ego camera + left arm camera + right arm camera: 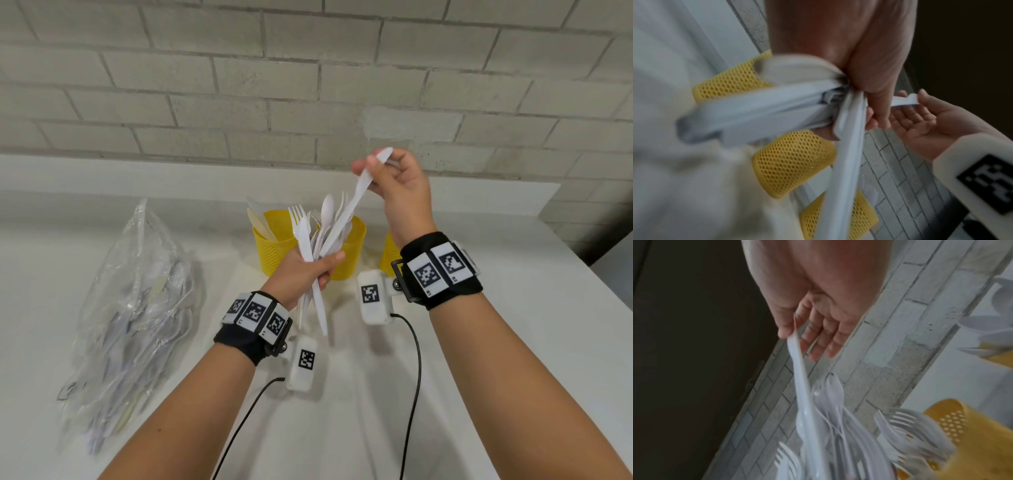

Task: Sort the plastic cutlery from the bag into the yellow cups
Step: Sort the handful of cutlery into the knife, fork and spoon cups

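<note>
My left hand point(310, 270) grips a bundle of white plastic forks, spoons and knives point(310, 236) upright above the table, in front of the yellow cups. My right hand point(383, 171), raised higher, pinches the top end of one long white plastic knife point(352, 205) whose lower end still sits in the bundle. Three yellow mesh cups stand in a row: the left cup point(274, 253) holds a beige and a white piece, the middle cup point(354, 250) is partly hidden by the bundle, and the right cup point(388, 253) by my right wrist. The right wrist view shows thumb and fingers point(785, 331) pinching the knife point(800, 374).
A clear plastic bag point(137, 308) with more cutlery lies on the white table point(513, 342) to the left. A grey brick wall point(308, 85) runs behind the cups. The table's right edge drops off at the far right. Cables hang from both wrist cameras.
</note>
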Motion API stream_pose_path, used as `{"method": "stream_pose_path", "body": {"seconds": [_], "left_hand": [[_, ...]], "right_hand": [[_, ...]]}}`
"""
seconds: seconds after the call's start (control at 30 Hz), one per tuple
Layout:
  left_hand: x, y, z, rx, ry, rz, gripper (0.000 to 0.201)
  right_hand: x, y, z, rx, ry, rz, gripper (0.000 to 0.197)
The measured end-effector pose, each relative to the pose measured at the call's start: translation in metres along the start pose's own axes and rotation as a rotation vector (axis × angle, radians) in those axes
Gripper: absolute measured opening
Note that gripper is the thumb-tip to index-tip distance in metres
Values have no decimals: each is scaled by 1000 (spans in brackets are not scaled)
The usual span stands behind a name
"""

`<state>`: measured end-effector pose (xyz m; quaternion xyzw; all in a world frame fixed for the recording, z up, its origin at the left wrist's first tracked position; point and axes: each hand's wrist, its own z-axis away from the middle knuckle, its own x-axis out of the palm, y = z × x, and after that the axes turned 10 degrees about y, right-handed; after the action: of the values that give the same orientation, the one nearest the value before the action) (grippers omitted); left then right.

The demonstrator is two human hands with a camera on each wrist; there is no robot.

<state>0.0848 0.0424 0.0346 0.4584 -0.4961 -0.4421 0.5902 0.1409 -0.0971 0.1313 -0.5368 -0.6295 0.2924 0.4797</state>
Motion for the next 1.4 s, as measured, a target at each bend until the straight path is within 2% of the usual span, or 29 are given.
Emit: {"method": "stream_pose_path", "body": {"seconds": [0.03, 0.1, 0.17, 0.23, 0.3, 0.37, 0.47, 0.57, 0.7, 0.8, 0.87, 1.0, 1.13, 1.27, 1.4], "left_hand": [[-2, -1, -1, -1, 32, 7, 11], [-4, -3, -4, 0, 122, 10, 30], [-6, -2, -7, 7, 197, -7, 41], [-6, -1, -9, 28, 244, -44, 41], [-5, 1, -10, 59, 264, -77, 39], [-2, 3, -10, 96, 250, -108, 39], [2, 5, -8, 106, 250, -107, 46], [-1, 5, -7, 133, 242, -104, 41], [-11, 6, -3, 130, 238, -65, 38], [-19, 9, 0, 100, 191, 9, 17], [-28, 10, 1, 95, 180, 46, 11], [-47, 11, 0, 68, 248, 50, 20], [-65, 11, 2, 44, 310, 55, 22], [-81, 15, 6, 1, 360, 113, 17], [-92, 20, 9, -7, 346, 125, 13]], "right_hand": [[1, -5, 0, -13, 10, -44, 10], [5, -13, 2, -56, 1, -82, 9], [12, -14, 7, -89, -48, -34, 12], [20, -7, 14, -58, -135, 144, 13], [26, 4, 23, -12, -245, 458, 11], [28, 18, 32, -8, -328, 739, 27], [32, 29, 42, -20, -331, 933, 35], [35, 31, 42, 22, -321, 886, 23], [36, 30, 35, 115, -240, 741, 24], [39, 29, 28, 127, -127, 559, 15], [43, 25, 22, 123, -91, 407, 11], [56, 17, 12, 42, -32, 191, 10], [76, 14, -1, 51, 3, -60, 16], [99, 25, -7, -1, 14, -85, 26], [116, 52, -2, -6, -14, 23, 21]]}}
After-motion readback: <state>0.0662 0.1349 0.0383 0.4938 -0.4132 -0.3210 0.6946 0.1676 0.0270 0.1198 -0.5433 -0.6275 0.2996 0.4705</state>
